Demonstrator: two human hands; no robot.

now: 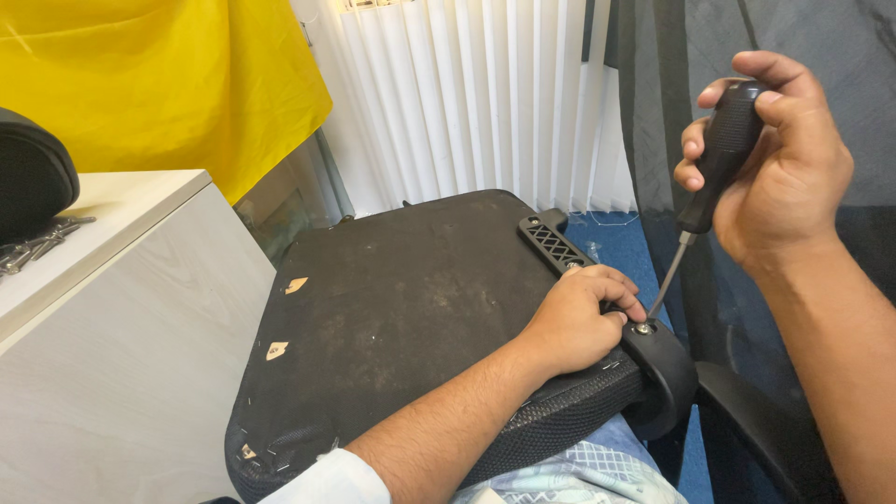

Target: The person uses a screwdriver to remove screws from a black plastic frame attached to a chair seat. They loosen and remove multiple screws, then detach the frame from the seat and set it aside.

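While the left hand (581, 317) presses the bracket (597, 280), the right hand (779, 163) grips a screwdriver (714, 168).

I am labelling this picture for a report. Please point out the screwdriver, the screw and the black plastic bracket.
screwdriver (723, 154): head view, on the black handle.
screw (643, 328): head view, on its head under the tip.
black plastic bracket (551, 243): head view, on the latticed arm.

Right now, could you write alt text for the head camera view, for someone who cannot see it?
A person's right hand drives a black-handled screwdriver into a screw on a black plastic bracket, while the left hand steadies that bracket on an upturned black fabric chair seat. A pale wooden cabinet stands to the left.
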